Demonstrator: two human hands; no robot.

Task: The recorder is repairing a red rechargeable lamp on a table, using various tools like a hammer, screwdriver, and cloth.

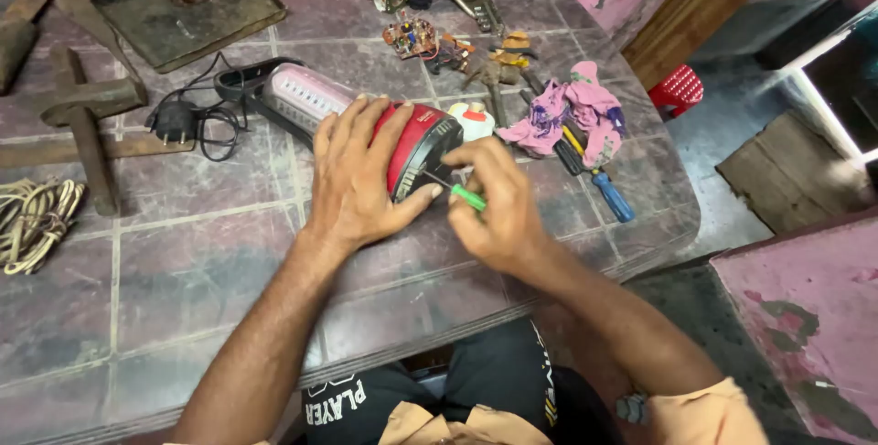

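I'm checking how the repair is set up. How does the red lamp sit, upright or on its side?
On its side: the red lamp lies lengthwise on the tiled table, the left hand pressing it down.

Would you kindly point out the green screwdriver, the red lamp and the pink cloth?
green screwdriver (469,196), head view, on its green handle.
red lamp (413,139), head view, on its red end housing.
pink cloth (576,111), head view, on its bunched middle.
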